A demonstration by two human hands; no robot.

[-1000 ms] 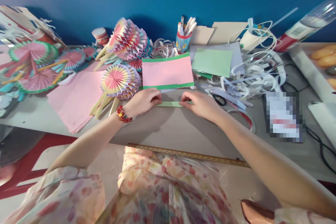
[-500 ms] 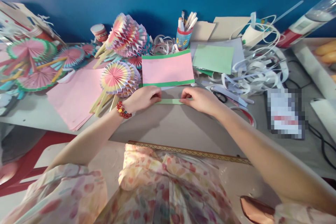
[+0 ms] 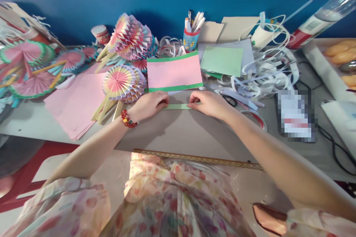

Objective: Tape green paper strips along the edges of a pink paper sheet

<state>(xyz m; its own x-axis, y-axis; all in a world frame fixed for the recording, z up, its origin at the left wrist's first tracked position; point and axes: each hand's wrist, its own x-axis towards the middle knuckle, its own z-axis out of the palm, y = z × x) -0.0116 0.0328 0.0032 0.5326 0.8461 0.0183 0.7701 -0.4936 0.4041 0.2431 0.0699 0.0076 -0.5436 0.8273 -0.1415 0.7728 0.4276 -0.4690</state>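
A narrow light green paper strip (image 3: 178, 106) lies flat on the grey table (image 3: 178, 133) in front of me. My left hand (image 3: 151, 104), with a red bead bracelet on the wrist, has its fingers curled and pinches the strip's left end. My right hand (image 3: 210, 103) presses its closed fingertips on the strip's right end. Just beyond both hands lies a pink sheet with green bands (image 3: 174, 72) along its top and bottom edges.
Folded paper fans (image 3: 122, 83) and a stack of pink sheets (image 3: 78, 102) fill the left side. A pen cup (image 3: 190, 39) stands at the blue wall. A green sheet (image 3: 221, 61), curled white paper offcuts (image 3: 267, 76), scissors (image 3: 229, 100) and black cables (image 3: 333, 148) lie right.
My right hand has slid slightly left along the strip, so less of it shows between my hands. The view has shifted a little.
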